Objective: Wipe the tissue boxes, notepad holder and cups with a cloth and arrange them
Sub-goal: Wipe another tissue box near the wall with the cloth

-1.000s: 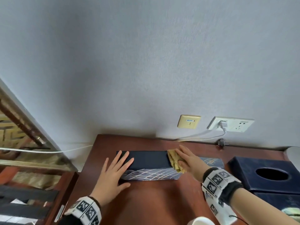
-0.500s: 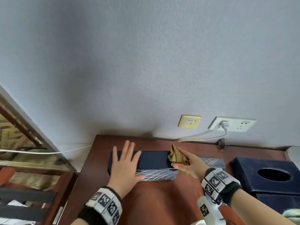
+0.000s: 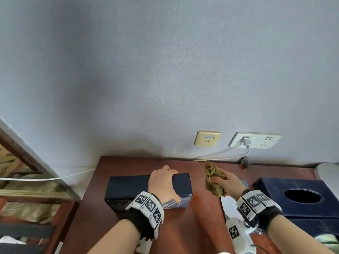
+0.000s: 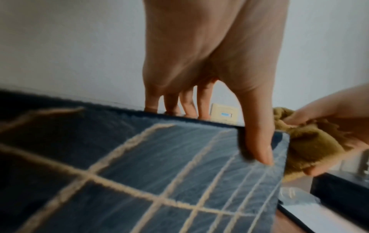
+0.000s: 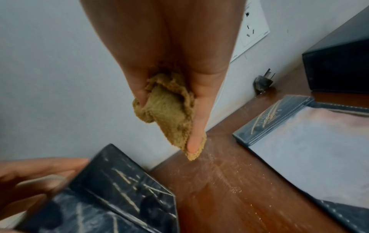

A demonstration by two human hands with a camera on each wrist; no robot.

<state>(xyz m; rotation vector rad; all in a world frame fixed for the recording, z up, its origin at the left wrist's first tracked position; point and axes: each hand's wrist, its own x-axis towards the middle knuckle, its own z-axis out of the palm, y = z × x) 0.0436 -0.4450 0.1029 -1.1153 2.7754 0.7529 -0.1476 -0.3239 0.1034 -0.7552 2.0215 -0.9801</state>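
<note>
A long dark blue tissue box with pale line pattern lies on the brown table. My left hand grips its right end, fingers curled over the far edge and thumb pressed on the patterned front face. My right hand holds a bunched olive cloth in the air just right of that box, above the table. The flat notepad holder with white paper lies under my right wrist. A square dark blue tissue box with an oval opening stands at the right.
The grey wall runs close behind the table, with a beige plate, a white socket with a cable plugged in, and a loose black plug at the table's back edge. Wooden furniture stands left of the table. Pale dust streaks the tabletop.
My left hand went from lying flat on the long box to gripping its right end, and the box shifted left. My right hand lifted the cloth off the box, to the right.
</note>
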